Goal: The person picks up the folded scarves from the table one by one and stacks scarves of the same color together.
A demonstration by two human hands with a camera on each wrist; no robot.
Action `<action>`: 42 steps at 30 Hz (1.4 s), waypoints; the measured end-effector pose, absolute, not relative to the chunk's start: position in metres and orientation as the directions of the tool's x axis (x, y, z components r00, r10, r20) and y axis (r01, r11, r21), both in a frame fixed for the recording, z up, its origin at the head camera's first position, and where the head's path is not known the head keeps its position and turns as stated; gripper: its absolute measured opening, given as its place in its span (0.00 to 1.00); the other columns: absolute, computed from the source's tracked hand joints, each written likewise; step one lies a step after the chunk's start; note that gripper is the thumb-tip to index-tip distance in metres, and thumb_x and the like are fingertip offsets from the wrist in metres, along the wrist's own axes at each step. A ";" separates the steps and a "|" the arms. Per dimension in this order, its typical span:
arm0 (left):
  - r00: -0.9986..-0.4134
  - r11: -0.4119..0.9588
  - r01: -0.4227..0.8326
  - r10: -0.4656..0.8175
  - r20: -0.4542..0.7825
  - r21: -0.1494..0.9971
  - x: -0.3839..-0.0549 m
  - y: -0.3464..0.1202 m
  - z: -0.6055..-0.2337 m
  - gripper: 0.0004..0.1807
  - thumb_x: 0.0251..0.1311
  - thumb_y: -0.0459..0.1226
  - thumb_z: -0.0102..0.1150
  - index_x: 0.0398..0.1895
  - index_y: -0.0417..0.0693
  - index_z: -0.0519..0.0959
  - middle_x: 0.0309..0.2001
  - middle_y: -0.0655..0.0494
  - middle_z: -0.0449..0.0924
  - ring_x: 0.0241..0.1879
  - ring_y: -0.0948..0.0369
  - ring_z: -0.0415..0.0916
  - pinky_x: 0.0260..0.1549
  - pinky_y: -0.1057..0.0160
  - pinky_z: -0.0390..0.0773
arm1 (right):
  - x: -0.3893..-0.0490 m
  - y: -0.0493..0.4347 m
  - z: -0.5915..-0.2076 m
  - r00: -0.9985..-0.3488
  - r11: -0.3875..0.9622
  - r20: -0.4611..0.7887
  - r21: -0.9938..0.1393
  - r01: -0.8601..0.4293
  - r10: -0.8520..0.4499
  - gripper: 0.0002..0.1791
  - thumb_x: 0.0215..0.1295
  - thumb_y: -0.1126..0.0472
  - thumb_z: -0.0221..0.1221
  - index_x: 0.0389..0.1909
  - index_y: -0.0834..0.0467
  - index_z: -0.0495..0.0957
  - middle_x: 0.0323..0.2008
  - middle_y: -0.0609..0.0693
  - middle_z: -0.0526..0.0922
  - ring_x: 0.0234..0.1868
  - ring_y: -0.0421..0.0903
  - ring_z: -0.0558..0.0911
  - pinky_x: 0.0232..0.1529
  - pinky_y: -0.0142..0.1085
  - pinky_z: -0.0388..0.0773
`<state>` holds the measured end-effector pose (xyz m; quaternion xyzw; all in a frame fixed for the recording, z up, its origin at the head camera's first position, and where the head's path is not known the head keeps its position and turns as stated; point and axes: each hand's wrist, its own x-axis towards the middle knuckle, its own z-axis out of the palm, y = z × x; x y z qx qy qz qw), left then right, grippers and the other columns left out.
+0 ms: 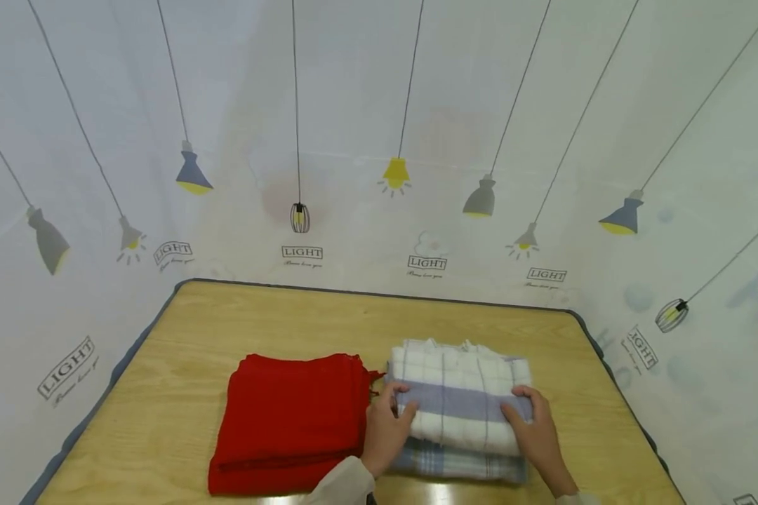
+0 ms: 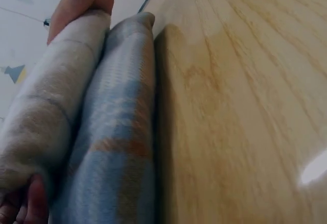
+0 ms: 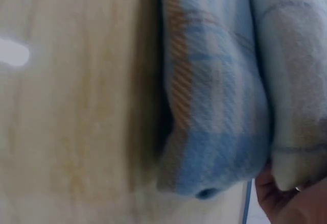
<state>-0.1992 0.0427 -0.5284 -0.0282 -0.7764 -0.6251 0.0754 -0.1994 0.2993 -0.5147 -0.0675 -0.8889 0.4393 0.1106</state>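
A folded white plaid scarf (image 1: 457, 400) with a wide lavender band lies over a folded blue plaid scarf (image 1: 461, 463). My left hand (image 1: 385, 428) grips the white scarf's left edge, thumb on top. On the opposite edge, my right hand (image 1: 537, 431) holds it the same way, its fingers reaching underneath in the right wrist view. Both wrist views show the white scarf's rolled front fold (image 2: 48, 99) right against the blue scarf (image 3: 214, 91). A folded red scarf (image 1: 297, 407) with a fringed corner rests beside my left hand.
The scarves lie on a light wood-grain table (image 1: 259, 308) with a dark edge. A pale curtain (image 1: 354, 126) printed with hanging lamps stands around its back and sides.
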 end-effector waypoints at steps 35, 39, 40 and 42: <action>-0.992 0.278 0.119 -0.015 0.128 0.953 -0.197 0.040 -0.523 0.11 0.54 0.36 0.59 0.38 0.48 0.69 0.25 0.58 0.63 0.25 0.65 0.61 0.24 0.68 0.62 | -0.203 0.307 -0.507 -0.991 0.679 0.089 -0.734 0.002 0.099 0.18 0.67 0.57 0.55 0.51 0.63 0.66 0.56 0.65 0.66 0.62 0.61 0.64 0.61 0.57 0.57; -0.990 0.301 0.138 0.014 0.141 0.943 -0.206 0.036 -0.514 0.10 0.54 0.33 0.55 0.39 0.46 0.68 0.32 0.55 0.65 0.31 0.62 0.62 0.29 0.67 0.64 | -0.211 0.306 -0.493 -0.987 0.744 0.110 -0.668 0.015 0.119 0.15 0.66 0.57 0.56 0.46 0.63 0.70 0.52 0.66 0.67 0.56 0.63 0.68 0.55 0.56 0.63; -0.989 0.304 0.148 0.024 0.148 0.941 -0.209 0.034 -0.510 0.09 0.55 0.33 0.54 0.39 0.46 0.68 0.34 0.54 0.65 0.32 0.62 0.62 0.31 0.66 0.64 | -0.215 0.306 -0.489 -0.984 0.755 0.131 -0.655 0.008 0.124 0.14 0.65 0.58 0.56 0.44 0.64 0.71 0.51 0.66 0.67 0.54 0.63 0.69 0.54 0.56 0.64; -0.985 0.311 0.172 0.039 0.169 0.935 -0.218 0.030 -0.502 0.10 0.57 0.33 0.53 0.41 0.45 0.69 0.37 0.51 0.67 0.34 0.59 0.64 0.33 0.64 0.67 | -0.223 0.306 -0.479 -0.977 0.777 0.178 -0.629 -0.018 0.121 0.13 0.64 0.59 0.57 0.42 0.65 0.72 0.49 0.66 0.67 0.52 0.63 0.69 0.51 0.56 0.65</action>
